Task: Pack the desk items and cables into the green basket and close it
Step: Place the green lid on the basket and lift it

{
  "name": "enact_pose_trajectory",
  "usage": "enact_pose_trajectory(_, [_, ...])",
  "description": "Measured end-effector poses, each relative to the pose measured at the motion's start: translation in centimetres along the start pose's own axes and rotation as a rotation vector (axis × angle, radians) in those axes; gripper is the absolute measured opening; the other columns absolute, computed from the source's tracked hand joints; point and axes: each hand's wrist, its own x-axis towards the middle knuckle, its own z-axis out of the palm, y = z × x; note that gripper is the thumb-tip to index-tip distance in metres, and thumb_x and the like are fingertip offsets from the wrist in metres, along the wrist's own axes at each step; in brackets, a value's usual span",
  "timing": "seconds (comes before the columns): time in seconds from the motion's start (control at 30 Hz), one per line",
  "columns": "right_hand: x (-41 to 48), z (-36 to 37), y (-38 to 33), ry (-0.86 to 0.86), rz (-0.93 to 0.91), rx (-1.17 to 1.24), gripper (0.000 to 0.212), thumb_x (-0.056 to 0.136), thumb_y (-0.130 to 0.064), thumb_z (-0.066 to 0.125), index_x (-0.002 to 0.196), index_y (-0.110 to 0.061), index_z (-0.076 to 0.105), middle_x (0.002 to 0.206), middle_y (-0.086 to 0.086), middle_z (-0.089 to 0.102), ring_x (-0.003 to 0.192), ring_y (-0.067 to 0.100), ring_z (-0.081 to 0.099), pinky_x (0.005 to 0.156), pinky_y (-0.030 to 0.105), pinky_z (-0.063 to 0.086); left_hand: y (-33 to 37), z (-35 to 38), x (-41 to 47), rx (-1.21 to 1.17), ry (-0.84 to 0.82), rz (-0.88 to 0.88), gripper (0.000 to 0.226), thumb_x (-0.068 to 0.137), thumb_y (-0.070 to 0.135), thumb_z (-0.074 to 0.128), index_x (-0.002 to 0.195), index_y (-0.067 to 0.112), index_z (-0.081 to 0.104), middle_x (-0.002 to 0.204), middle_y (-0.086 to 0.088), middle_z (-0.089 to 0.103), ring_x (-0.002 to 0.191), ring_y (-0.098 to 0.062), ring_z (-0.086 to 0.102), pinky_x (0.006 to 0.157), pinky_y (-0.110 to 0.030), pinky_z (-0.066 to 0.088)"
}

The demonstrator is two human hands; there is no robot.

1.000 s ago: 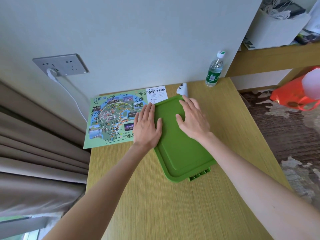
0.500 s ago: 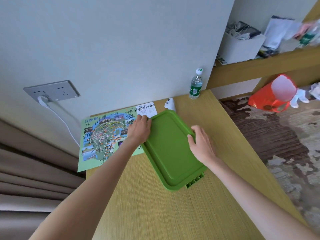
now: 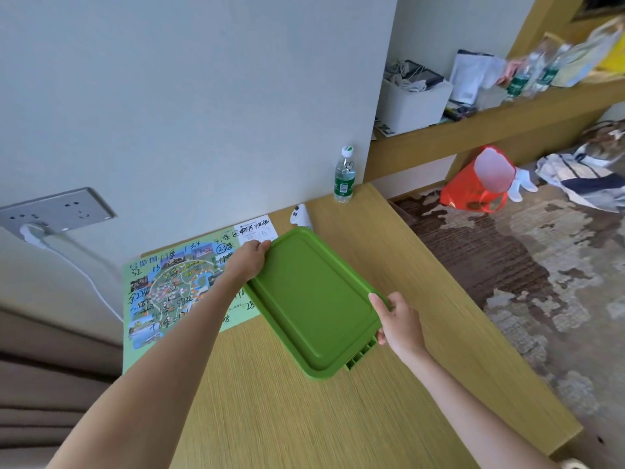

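1. Green plastic fills the middle of the view: the lid [image 3: 313, 299] of the green basket [image 3: 362, 355] lies flat over it, and only a ribbed strip of the basket's wall shows under the lid's near right corner.
2. The basket stands on the wooden desk [image 3: 304, 418], turned at an angle to the desk's edges, with its far corner toward the wall.
3. The left hand [image 3: 248, 260] grips the lid's far left corner; its fingers are curled together around the rim, with the fingertips out of sight below the edge.
4. The right hand [image 3: 397, 321] grips the lid's near right edge, thumb pressed on the top face and the other fingers wrapped under the rim beside the ribbed wall.
5. A green illustrated map [image 3: 169, 292] with black handwriting lies flat on the desk to the left of the basket, and the left forearm crosses over it.
6. A small white printed slip [image 3: 257, 231] rests at the map's far right corner, just beside the lid's far edge.
7. A small white object [image 3: 300, 214] stands against the wall just beyond the basket; what it is cannot be told.
8. A water bottle [image 3: 344, 176] with a green label stands upright at the desk's far right corner against the wall.
9. A wall socket [image 3: 57, 211] at the left holds a white plug whose cable [image 3: 88, 269] drops behind the desk.
10. A red bag [image 3: 473, 187] sits on the patterned carpet to the right, below a wooden shelf [image 3: 490, 126] crowded with a white box, papers and bottles.
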Motion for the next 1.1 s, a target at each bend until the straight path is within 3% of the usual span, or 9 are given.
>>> enact_pose_trajectory(0.2, [-0.5,-0.7,-1.4,0.087,0.021,-0.01,0.032,0.093,-0.039,0.06,0.092,-0.007,0.056,0.064,0.006,0.059,0.051,0.023,0.065,0.045,0.036,0.053,-0.2,-0.3,-2.2,-0.037,0.073,-0.015,0.048,0.104,0.04,0.033,0.106,0.001,0.06,0.096,-0.015,0.065,0.089,-0.031,0.062,0.086,-0.044,0.051])
enact_pose_trajectory(0.3, [-0.8,-1.2,-1.5,0.113,-0.02,-0.02,0.032,0.092,-0.04,0.06,0.093,-0.008,0.057,0.072,0.009,0.062,0.063,0.032,0.064,0.058,0.047,0.056,-0.5,-1.1,-4.0,-0.103,0.074,0.002,0.048,0.104,0.038,0.036,0.102,-0.003,0.061,0.089,-0.016,0.063,0.084,-0.03,0.061,0.083,-0.043,0.051])
enact_pose_trajectory(0.47, [0.0,-2.3,-1.9,0.154,-0.058,-0.01,0.036,0.089,-0.044,0.063,0.096,-0.008,0.059,0.074,0.0,0.06,0.058,0.015,0.051,0.049,0.028,0.036,-1.7,-1.4,-8.4,-0.133,0.082,-0.023,0.06,0.102,0.044,0.035,0.094,-0.008,0.063,0.083,-0.022,0.063,0.075,-0.031,0.061,0.077,-0.044,0.053])
enact_pose_trajectory(0.63, [1.4,-2.7,-2.1,0.088,-0.075,0.001,0.04,0.081,-0.045,0.073,0.096,-0.011,0.057,0.084,0.004,0.064,0.072,0.021,0.059,0.064,0.035,0.05,-3.6,0.5,-14.2,-0.041,0.129,-0.15,0.074,0.095,0.063,0.032,0.089,-0.002,0.065,0.085,-0.017,0.067,0.083,-0.032,0.065,0.075,-0.038,0.05])
enact_pose_trajectory(0.73, [1.8,-2.2,-2.1,0.045,-0.061,-0.003,0.044,0.079,-0.044,0.076,0.099,-0.011,0.054,0.091,0.003,0.061,0.082,0.023,0.06,0.076,0.04,0.053,-4.6,2.4,-17.4,-0.047,0.153,-0.234,0.07,0.094,0.066,0.028,0.074,0.005,0.054,0.073,-0.011,0.061,0.071,-0.028,0.06,0.065,-0.035,0.046])
enact_pose_trajectory(0.83, [2.2,-1.3,-2.2,-0.003,-0.061,-0.019,0.046,0.081,-0.04,0.075,0.105,-0.008,0.052,0.099,0.005,0.059,0.088,0.023,0.058,0.079,0.038,0.051,-5.2,4.2,-20.0,-0.049,0.199,-0.295,0.063,0.095,0.064,0.024,0.069,0.01,0.044,0.067,-0.007,0.054,0.063,-0.024,0.053,0.058,-0.033,0.04])
enact_pose_trajectory(0.97, [1.9,-0.6,-2.5,-0.051,-0.143,-0.044,0.035,0.09,-0.03,0.067,0.109,-0.005,0.051,0.102,0.005,0.055,0.096,0.025,0.056,0.081,0.035,0.046,-6.2,5.8,-21.9,-0.101,0.255,-0.356,0.066,0.097,0.063,0.022,0.073,0.007,0.05,0.082,-0.016,0.062,0.077,-0.031,0.058,0.068,-0.038,0.044])
enact_pose_trajectory(1.1, [0.8,-1.1,-1.7,-0.05,-0.338,-0.171,0.02,0.098,-0.019,0.053,0.113,-0.006,0.05,0.108,0.009,0.059,0.097,0.028,0.058,0.077,0.039,0.047,-6.3,6.6,-22.1,-0.15,0.3,-0.426,0.071,0.095,0.067,0.02,0.095,0.008,0.059,0.098,-0.016,0.063,0.093,-0.033,0.058,0.082,-0.041,0.045])
